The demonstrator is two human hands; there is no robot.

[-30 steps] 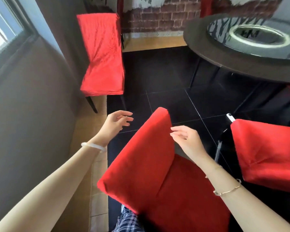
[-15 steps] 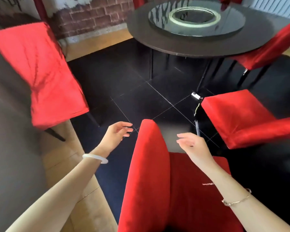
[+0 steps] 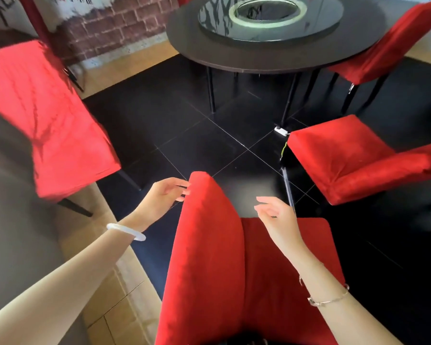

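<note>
A red-covered chair (image 3: 209, 245) stands right in front of me, its backrest rising toward the camera and its seat (image 3: 271, 270) to the right of it. My left hand (image 3: 163, 195) hovers at the left side of the backrest's top, fingers relaxed, fingertips at or just short of the fabric. My right hand (image 3: 274, 210) floats above the seat's far edge, to the right of the backrest, with loosely bent fingers and nothing in it.
A round dark table (image 3: 259, 53) with a glass turntable (image 3: 269, 18) stands ahead. Red chairs sit at the left (image 3: 42, 120), at the right (image 3: 346, 158) and at the far right (image 3: 383, 51). The floor (image 3: 184, 135) is black tile. A grey wall (image 3: 10, 232) is close on my left.
The view has swung right and up toward the table. My left hand has moved in toward the backrest's top; my right hand has drifted slightly away from it.
</note>
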